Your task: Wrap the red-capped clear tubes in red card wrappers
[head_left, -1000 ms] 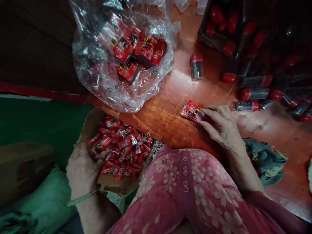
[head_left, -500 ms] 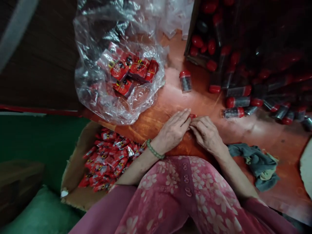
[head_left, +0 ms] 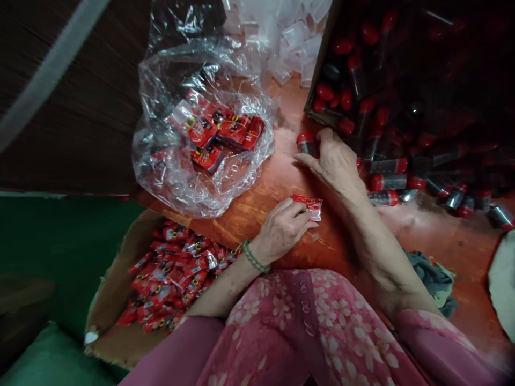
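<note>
Red foil sachet (head_left: 309, 207) lies pinched under the curled fingers (head_left: 295, 212) of the left hand (head_left: 279, 230), its far end sticking out past the fingertips, just above the orange-brown wooden counter (head_left: 257, 222). Those fingers are closed on the sachet. A green bead bracelet (head_left: 253, 256) circles the left wrist.

Just above the left fingertips, the right hand (head_left: 336, 169) reaches over a small clear bottle with a red cap (head_left: 306, 145). Its fingers (head_left: 309, 164) are spread around and touching the bottle, and part of the bottle is hidden behind them, so I cannot tell whether they grip it.

Right of those fingers, more red-capped bottles (head_left: 384, 198) lie on their sides on the counter, and others fill a dark crate (head_left: 316, 91) above them. Left of the left fingers, a clear plastic bag (head_left: 161, 177) holds a heap of the same red sachets (head_left: 207, 155), and below it more red sachets (head_left: 169, 279) fill a cardboard box (head_left: 108, 316). Clear plastic cups (head_left: 292, 45) are bunched beyond the bag, far above the fingers. Below the right forearm, a crumpled grey cloth (head_left: 432, 281) lies on the counter, and a pink floral garment (head_left: 314, 327) fills the bottom of the view.
</note>
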The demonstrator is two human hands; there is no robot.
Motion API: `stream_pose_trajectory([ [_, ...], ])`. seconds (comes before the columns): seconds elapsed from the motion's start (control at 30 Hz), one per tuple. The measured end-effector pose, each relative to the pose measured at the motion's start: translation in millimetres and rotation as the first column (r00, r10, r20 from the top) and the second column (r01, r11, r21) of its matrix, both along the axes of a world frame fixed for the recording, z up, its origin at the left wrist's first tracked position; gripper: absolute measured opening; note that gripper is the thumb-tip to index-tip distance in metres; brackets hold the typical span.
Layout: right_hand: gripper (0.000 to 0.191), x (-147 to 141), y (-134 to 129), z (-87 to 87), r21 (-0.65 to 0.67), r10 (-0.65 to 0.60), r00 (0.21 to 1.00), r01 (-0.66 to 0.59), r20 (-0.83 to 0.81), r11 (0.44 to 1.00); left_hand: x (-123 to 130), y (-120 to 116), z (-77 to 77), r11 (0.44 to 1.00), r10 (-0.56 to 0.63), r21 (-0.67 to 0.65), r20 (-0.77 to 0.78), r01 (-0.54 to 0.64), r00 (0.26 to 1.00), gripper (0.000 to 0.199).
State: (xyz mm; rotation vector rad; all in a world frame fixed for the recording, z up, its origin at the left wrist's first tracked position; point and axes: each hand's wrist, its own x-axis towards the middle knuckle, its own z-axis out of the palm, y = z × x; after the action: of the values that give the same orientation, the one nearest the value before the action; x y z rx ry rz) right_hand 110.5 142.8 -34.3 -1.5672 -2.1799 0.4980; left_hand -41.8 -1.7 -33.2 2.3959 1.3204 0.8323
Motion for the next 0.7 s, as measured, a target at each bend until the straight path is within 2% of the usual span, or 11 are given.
stream_pose_trajectory([
  [0.1, 0.058, -5, 9, -17.8, -0.026, -0.030, 0.999, 0.030, 0.011, 0.999, 0, 1, 3.8, 0.998, -0.017, -0.054, 0.018, 0.018, 1.000, 0.026],
  [0.17, 0.050, -2, 4, -16.0, -0.048, -0.025, 0.999, 0.023, -0.025, 0.999, 0, 3, 6.8, 0.994, -0.015, -0.104, 0.008, 0.016, 1.000, 0.031],
  [0.3, 0.034, 17, -24, 9.5, -0.125, 0.010, 0.969, -0.042, -0.246, 0.991, -1, 7, 8.8, 0.983, 0.022, -0.182, 0.002, -0.021, 1.000, 0.032],
  [0.4, 0.032, 40, -54, 27.3, -0.177, -0.035, 0.893, -0.050, -0.450, 0.983, -2, 10, 6.4, 0.983, 0.083, -0.175, 0.169, -0.053, 0.982, 0.022],
  [0.47, 0.033, 56, -74, 33.6, -0.209, -0.087, 0.832, -0.036, -0.548, 0.977, -3, 11, 5.5, 0.980, 0.132, -0.184, 0.326, -0.074, 0.936, 0.013],
  [0.6, 0.033, 76, -106, 41.3, -0.273, -0.163, 0.776, -0.013, -0.610, 0.962, -5, 11, 8.8, 0.974, 0.181, -0.208, 0.501, -0.086, 0.846, 0.009],
  [0.7, 0.027, 77, -120, 49.2, -0.255, -0.116, 0.794, -0.051, -0.596, 0.966, -6, 9, 12.8, 0.969, 0.182, -0.242, 0.556, -0.051, 0.811, 0.012],
])
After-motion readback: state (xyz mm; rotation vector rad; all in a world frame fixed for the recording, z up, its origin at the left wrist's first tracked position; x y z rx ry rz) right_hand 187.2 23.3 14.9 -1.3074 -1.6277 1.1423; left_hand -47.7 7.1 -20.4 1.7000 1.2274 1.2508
